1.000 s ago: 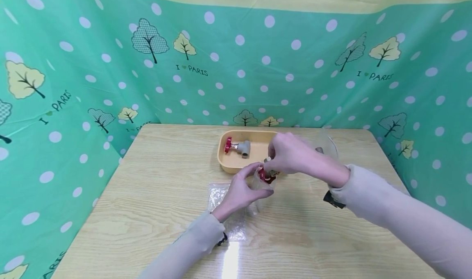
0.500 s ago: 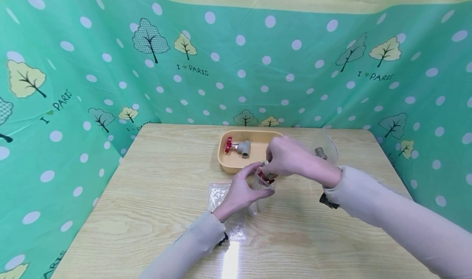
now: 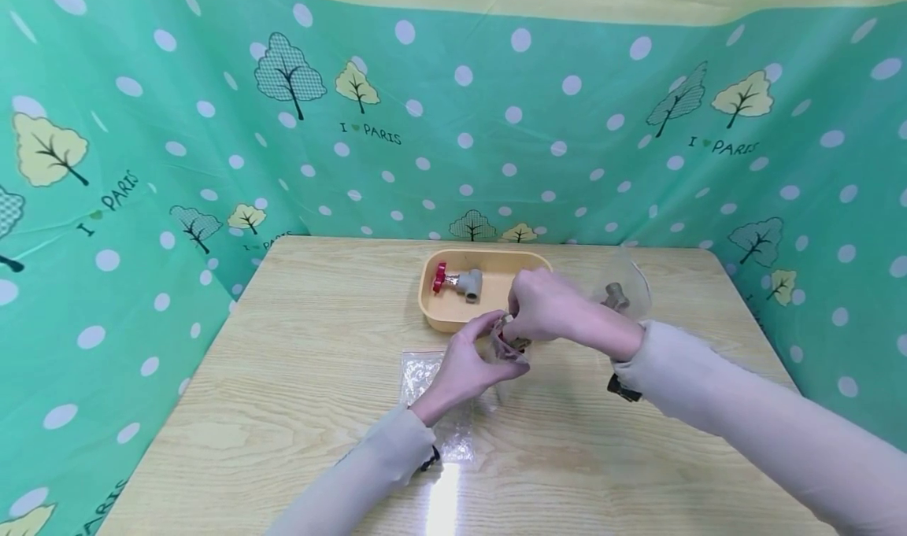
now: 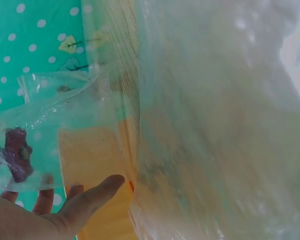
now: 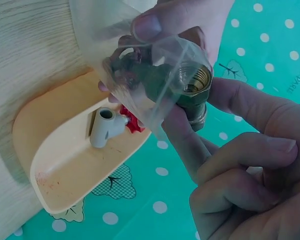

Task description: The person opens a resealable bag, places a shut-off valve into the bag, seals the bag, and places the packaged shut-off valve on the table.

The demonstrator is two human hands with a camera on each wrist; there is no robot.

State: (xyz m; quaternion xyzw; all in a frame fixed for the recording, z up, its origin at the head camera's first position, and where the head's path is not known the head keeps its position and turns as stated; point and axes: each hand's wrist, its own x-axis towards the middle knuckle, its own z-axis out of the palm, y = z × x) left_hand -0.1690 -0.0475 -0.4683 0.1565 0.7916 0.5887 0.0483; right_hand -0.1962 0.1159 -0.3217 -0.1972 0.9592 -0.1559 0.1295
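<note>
A clear plastic bag is held at its mouth by my left hand, the thumb and fingers on either side. My right hand pinches a brass gate valve at that mouth. In the right wrist view the valve's red handwheel end lies inside the bag and its threaded brass end sticks out between the right fingers. The left thumb presses on the bag from above in that view. Through the plastic in the left wrist view, the dark red handwheel shows beyond the left hand.
A yellow-orange tray behind the hands holds a grey valve with a red handwheel. Right of it, another clear bag contains a metal fitting. A flat clear zip bag lies on the wooden table under the left forearm.
My right hand has moved slightly down and left, pushing the valve deeper into the bag. The red handwheel now shows less above the bag's mouth. The left hand stays nearly in place.
</note>
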